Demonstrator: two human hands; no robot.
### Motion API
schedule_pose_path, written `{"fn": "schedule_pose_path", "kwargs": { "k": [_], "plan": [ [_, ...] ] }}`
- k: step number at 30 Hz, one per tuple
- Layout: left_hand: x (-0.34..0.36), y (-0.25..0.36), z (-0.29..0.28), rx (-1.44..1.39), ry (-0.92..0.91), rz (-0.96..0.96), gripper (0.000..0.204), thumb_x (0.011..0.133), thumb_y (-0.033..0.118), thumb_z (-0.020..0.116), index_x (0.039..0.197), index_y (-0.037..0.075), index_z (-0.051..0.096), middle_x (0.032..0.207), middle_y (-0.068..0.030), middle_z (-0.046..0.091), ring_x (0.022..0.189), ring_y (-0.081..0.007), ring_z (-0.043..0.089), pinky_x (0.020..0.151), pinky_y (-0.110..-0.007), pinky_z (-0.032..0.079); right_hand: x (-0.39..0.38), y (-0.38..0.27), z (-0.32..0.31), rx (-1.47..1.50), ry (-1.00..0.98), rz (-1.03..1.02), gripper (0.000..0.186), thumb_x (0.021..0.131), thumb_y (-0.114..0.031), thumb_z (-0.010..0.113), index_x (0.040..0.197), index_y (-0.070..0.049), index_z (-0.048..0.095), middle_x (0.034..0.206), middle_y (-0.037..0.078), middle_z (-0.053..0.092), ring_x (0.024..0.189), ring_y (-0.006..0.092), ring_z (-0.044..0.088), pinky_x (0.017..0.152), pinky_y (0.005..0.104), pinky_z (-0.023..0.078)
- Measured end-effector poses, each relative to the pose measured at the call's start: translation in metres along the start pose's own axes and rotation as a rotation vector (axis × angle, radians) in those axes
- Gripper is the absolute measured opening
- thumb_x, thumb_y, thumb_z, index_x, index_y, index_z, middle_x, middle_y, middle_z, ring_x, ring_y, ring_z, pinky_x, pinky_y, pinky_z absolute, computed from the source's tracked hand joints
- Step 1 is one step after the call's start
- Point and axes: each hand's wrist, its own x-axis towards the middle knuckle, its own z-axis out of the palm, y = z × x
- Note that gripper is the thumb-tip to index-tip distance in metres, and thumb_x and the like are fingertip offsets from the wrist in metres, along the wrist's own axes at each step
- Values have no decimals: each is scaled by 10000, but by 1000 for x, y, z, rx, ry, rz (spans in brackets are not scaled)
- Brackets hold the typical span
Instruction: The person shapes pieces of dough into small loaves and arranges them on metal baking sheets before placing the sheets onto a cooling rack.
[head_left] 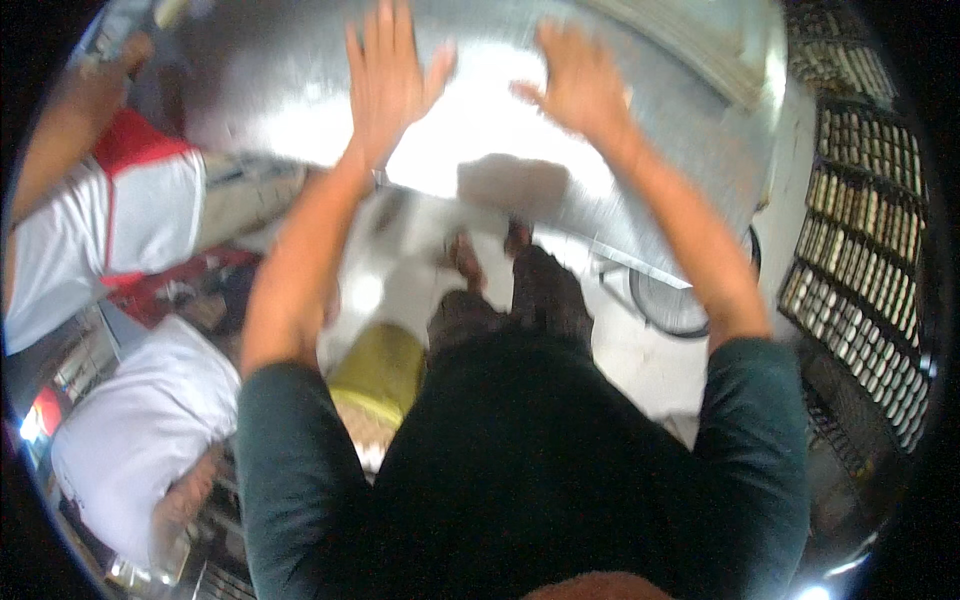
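Note:
A shiny steel table [700, 160] fills the upper middle, with strong glare across it. My left hand [395, 90] is on or just over its surface, fingers extended and thumb held apart. To its right, my right hand [580, 85] is also on or just over the metal, thumb out and fingers apart, slightly bent. I see nothing held in either hand, though a small pale patch beside the right one is too unclear to name. A framed, pale panel [690, 30] lies at the table's upper right.
At right, dark racks [855, 270] carry rows of small pale oblong pieces. At left are a person in white and red [150, 200] and another in white [140, 430]. A yellow-green bucket [385, 365] stands by my legs, and a round metal object [670, 305] sits under the table.

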Motion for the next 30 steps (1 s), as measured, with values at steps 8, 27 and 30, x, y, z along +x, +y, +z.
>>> {"fn": "schedule_pose_path", "kwargs": {
  "k": [8,27,30],
  "plan": [
    [-41,23,-46,-3,-425,-136,901,996,590,504,1580,-67,304,1659,-295,265,1555,-454,221,1242,-641,119,-83,-15,-51,285,-304,-75,950,934,-637,608,1529,63,366,1567,279,415,1509,455,316,1256,569,188],
    [39,-32,-81,-706,-646,-282,433,747,-20,757,1169,58,698,1117,-138,661,1060,-363,632,944,-432,521,7,25,-78,468,-343,-38,307,827,-169,737,1120,-86,700,1141,101,666,1117,337,606,983,452,503],
    [96,-69,-60,-649,-452,-256,412,742,-30,768,1141,61,715,1091,-159,668,1045,-376,641,939,-433,529,61,-4,-61,549,-20,40,327,837,-203,767,1133,-82,699,1176,112,663,1149,336,601,1004,460,491]
  ]
}}
